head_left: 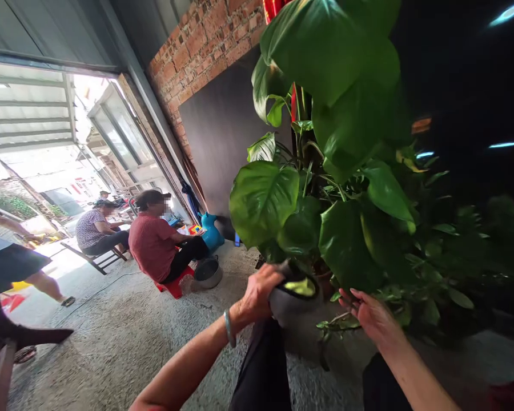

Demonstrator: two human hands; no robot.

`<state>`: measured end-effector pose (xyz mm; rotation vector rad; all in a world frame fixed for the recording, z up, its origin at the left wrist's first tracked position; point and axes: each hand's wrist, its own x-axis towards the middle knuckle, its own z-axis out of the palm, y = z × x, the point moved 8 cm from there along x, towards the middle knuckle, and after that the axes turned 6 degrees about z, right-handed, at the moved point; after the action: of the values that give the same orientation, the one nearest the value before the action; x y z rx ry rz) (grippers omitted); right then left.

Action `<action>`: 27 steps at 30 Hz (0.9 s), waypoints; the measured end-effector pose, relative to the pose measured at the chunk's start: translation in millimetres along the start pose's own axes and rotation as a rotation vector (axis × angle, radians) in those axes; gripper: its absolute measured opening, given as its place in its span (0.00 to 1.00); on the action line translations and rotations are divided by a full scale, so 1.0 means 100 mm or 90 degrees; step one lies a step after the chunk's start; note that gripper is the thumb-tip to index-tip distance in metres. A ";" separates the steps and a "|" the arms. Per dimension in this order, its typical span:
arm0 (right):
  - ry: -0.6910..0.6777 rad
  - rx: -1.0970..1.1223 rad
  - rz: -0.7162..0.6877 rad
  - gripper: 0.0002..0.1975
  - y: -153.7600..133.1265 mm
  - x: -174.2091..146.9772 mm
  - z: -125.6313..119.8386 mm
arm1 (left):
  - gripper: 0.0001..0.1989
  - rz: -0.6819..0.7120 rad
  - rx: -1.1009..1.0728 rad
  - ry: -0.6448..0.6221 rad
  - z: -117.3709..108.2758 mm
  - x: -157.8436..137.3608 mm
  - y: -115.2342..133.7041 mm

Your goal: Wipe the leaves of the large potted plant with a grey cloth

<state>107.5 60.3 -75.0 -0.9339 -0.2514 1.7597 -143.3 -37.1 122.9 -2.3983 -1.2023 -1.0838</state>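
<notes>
Fingers (pixel 269 275) of left hand (pixel 256 294) grip dark container (pixel 290 308), lower centre, best kept mouth-up; right hand (pixel 370 317) loosely open, seemingly empty, beside leafy plant (pixel 346 242).

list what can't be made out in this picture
Head view: the lower part of the green thing in the container the left hand holds, hidden by the container's wall.
Head view: most of what seems a pot, behind leaves and the container.
Head view: the far-left person's head, cut off by the left edge.
Head view: the far-right background, lost in darkness.
</notes>
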 end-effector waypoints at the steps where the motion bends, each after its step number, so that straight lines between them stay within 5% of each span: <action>1: 0.001 -0.001 0.002 0.13 0.00 -0.01 0.02 | 0.12 0.019 -0.002 0.046 -0.12 0.13 -0.04; 4: 0.006 -0.008 0.018 0.13 0.07 -0.03 0.10 | 0.18 -0.045 0.075 0.098 -0.14 0.45 -0.38; 6: 0.006 -0.014 0.028 0.13 0.14 -0.05 0.13 | 0.18 -0.139 0.134 -0.039 0.24 0.43 -0.64; 8: 0.008 -0.025 0.035 0.12 0.19 -0.08 0.11 | 0.17 -0.208 0.148 -0.250 0.72 0.11 -0.76; 11: 0.016 -0.045 0.038 0.10 0.18 -0.13 0.01 | 0.13 -0.182 0.078 -0.414 1.06 -0.46 -0.57; 14: 0.022 -0.053 0.035 0.09 0.09 -0.16 -0.08 | 0.13 -0.069 -0.003 -0.267 0.72 -0.43 -0.22; 17: 0.030 -0.055 0.028 0.06 0.02 -0.14 -0.09 | 0.15 -0.004 -0.009 -0.024 0.19 0.11 -0.11; 20: 0.045 -0.055 0.028 0.03 0.02 -0.13 -0.09 | 0.18 -0.042 0.037 0.054 0.24 0.62 -0.25; 23: 0.064 -0.051 0.028 0.03 0.03 -0.14 -0.15 | 0.20 -0.152 0.069 -0.167 0.99 0.59 -0.46; 25: 0.070 -0.051 0.023 0.03 0.00 -0.16 -0.20 | 0.21 -0.204 0.060 -0.361 1.49 0.20 -0.51; 27: 0.068 -0.056 0.023 0.03 -0.04 -0.19 -0.26 | 0.23 -0.213 0.032 -0.481 1.71 -0.26 -0.46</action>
<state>130.9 38.1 -81.1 -1.0991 -0.2458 1.7360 -101.4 64.1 -18.6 -2.7118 -1.8708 -0.1607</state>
